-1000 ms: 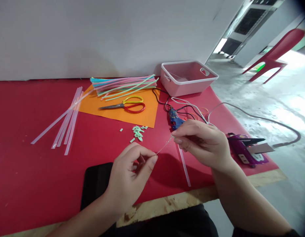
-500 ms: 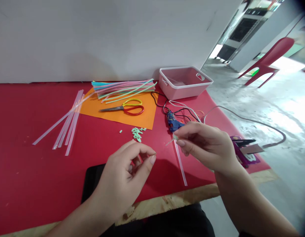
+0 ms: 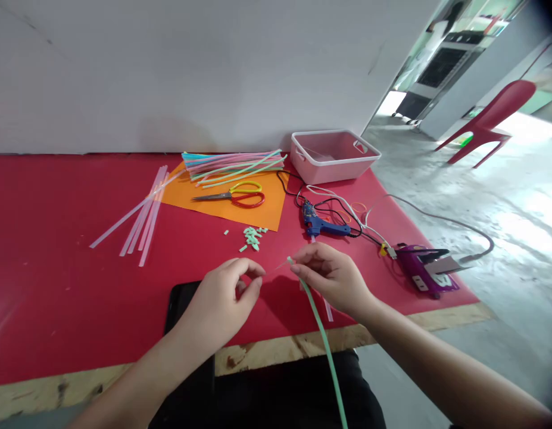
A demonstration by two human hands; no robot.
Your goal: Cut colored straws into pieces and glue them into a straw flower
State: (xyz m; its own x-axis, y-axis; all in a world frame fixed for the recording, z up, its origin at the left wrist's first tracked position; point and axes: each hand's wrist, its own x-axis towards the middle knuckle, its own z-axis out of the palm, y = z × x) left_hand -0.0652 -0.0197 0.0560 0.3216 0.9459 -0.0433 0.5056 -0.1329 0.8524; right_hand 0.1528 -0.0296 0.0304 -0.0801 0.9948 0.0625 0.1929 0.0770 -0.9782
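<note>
My right hand (image 3: 331, 275) pinches a long green pipe cleaner (image 3: 324, 339) close to its upper end. Its length hangs past the table's front edge toward my lap. From its tip a thin pale strand (image 3: 278, 267) stretches toward my left hand (image 3: 233, 298). The left thumb and forefinger are closed together; whether they grip the strand's end is too fine to tell. Just beyond the hands lies a small heap of cut green pieces (image 3: 252, 238). Behind my right hand is a blue glue gun (image 3: 323, 226), a clear glue stick (image 3: 328, 311) lying below it.
Scissors (image 3: 231, 195) and a bundle of pastel pipe cleaners (image 3: 235, 164) lie on orange paper (image 3: 204, 205). Glue sticks (image 3: 144, 220) are at left, a pink basket (image 3: 333, 170) at back. A purple power strip (image 3: 418, 274) with cables sits right. A black phone (image 3: 180, 298) is beneath my left forearm.
My right hand has moved left and the hanging green pipe cleaner now shows below it. The strand now spans most of the gap between both hands. The view has shifted slightly.
</note>
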